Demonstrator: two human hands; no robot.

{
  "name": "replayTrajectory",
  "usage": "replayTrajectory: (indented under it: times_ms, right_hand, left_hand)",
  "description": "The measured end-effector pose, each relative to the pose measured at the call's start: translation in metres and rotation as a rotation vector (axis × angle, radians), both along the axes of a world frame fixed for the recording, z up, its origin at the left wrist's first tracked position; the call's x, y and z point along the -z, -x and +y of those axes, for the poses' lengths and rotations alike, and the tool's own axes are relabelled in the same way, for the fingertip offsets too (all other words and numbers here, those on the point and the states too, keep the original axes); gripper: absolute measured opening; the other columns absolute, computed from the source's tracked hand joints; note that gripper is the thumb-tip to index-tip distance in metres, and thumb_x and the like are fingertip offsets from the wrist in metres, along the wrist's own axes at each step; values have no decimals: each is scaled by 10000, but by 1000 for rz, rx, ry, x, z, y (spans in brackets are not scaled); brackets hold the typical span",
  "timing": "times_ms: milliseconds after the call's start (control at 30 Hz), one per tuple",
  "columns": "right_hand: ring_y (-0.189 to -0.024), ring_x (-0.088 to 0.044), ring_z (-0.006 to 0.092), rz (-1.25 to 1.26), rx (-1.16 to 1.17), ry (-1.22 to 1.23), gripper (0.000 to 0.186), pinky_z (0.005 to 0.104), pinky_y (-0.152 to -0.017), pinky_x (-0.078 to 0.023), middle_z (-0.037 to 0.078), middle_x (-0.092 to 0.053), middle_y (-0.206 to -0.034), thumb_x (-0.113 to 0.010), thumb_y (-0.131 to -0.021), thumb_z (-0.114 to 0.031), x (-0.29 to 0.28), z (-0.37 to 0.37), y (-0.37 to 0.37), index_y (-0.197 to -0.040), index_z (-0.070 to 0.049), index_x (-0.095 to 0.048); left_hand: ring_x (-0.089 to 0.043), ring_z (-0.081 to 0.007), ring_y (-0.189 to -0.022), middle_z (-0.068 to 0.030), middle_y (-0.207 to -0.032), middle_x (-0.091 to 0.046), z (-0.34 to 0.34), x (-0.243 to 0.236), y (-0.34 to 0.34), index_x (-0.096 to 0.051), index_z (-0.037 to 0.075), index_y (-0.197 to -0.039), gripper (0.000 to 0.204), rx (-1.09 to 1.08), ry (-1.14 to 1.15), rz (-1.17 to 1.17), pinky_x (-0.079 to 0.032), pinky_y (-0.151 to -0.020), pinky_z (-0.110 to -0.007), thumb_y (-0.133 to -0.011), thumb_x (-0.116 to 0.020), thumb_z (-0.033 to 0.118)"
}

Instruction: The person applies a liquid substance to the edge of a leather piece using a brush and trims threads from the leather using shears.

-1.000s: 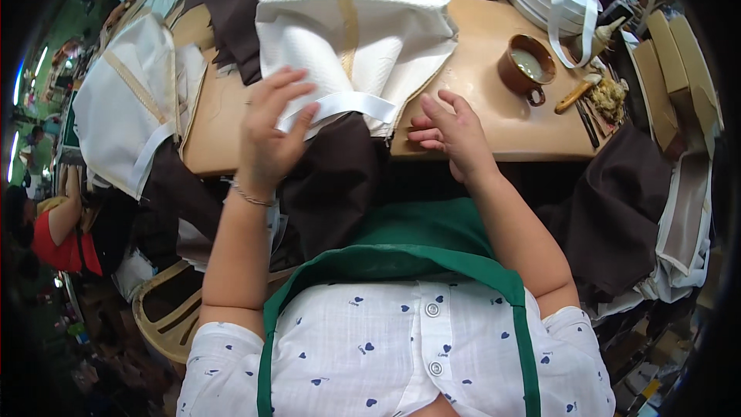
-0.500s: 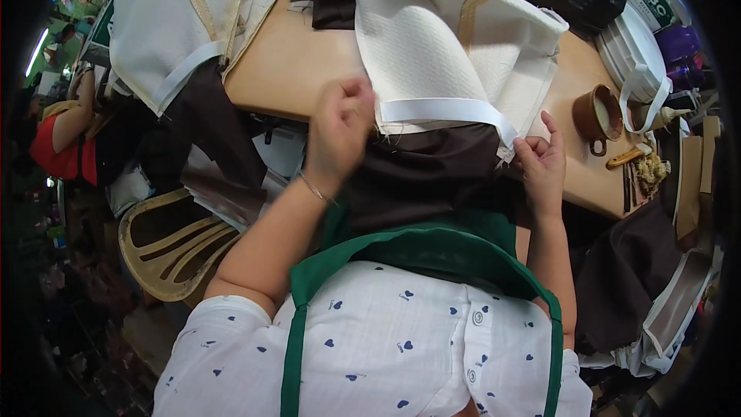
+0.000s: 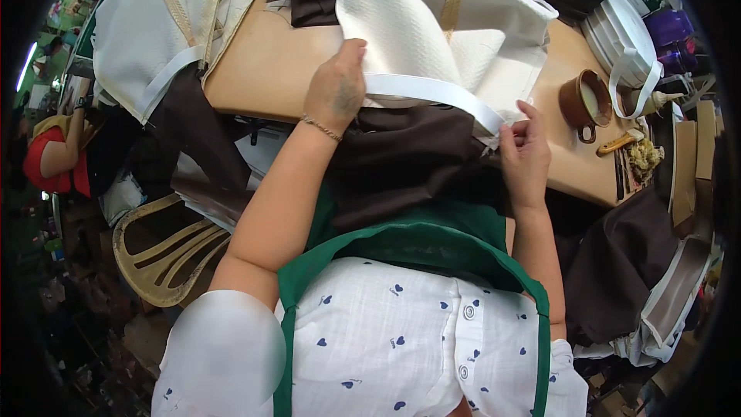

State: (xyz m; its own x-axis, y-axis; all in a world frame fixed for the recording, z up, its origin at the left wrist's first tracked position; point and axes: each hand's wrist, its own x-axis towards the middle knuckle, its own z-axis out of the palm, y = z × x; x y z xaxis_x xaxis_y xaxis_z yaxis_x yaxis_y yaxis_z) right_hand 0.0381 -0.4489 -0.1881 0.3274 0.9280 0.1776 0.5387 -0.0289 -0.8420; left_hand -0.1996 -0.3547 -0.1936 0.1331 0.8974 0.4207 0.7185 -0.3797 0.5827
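Note:
A cream textured fabric piece with a tan stripe lies over the table's near edge. Across its lower part runs a white band, where dark brown cloth joins it and hangs down over my lap. My left hand is closed at the band's left end, gripping the fabric edge, its fingertips partly hidden. At the other end, my right hand pinches the frayed corner of the band between thumb and fingers. The band is stretched between both hands.
A similar cream and brown piece hangs over the table at left. On the right stand a brown mug, a brush and a white roll of strap. A plastic chair and a person in red are left.
My left hand has moved up onto the fabric's left edge and closed there. My right hand keeps its hold on the band's right corner. The whole view has shifted slightly.

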Motion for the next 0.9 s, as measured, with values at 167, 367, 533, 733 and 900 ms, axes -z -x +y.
replayTrajectory:
  times_ms: [167,367,533,733,900]
  right_hand:
    - [-552,-476,129,-76,-12,38,255,252,-535,-421,55,-481,-649,-556,-769,-22,3,1,1,-1021,-3,-521]
    - [-566,-469,112,-10,-47,34,237,237,-530,-417,35,-476,-662,-548,-787,-28,5,0,5,-1022,-6,-520]
    - [-565,-473,114,-106,-41,12,242,235,-529,-419,45,-485,-672,-547,-787,-27,1,0,1,-1026,-8,-517]
    - [-707,-549,252,-215,-27,53,242,338,-665,-447,150,-546,-865,-524,-773,-42,3,-4,-20,-1010,6,-502]
    - [-678,-544,268,-234,53,-38,230,334,-643,-448,141,-545,-759,-563,-747,-73,-18,-18,-45,-961,2,-527]
  left_hand:
    - [-566,-286,-572,-143,-673,-569,3,10,51,-518,42,-960,200,-162,-269,103,-432,-525,-340,-905,-378,173]
    - [-323,-8,-482,61,-556,-386,-27,0,70,-550,33,-913,278,-52,401,-260,-272,-433,-176,-903,-435,286]
    - [-330,-11,-488,75,-562,-388,-30,-13,68,-573,53,-875,367,166,984,-493,-259,-445,-164,-850,-498,411]
    - [-303,-18,-508,77,-557,-361,-34,-15,30,-538,71,-754,270,159,937,-139,-240,-438,-208,-838,-521,327]
    - [-272,1,-410,93,-499,-332,-36,3,57,-536,80,-780,228,221,888,-390,-187,-373,-177,-896,-448,255]
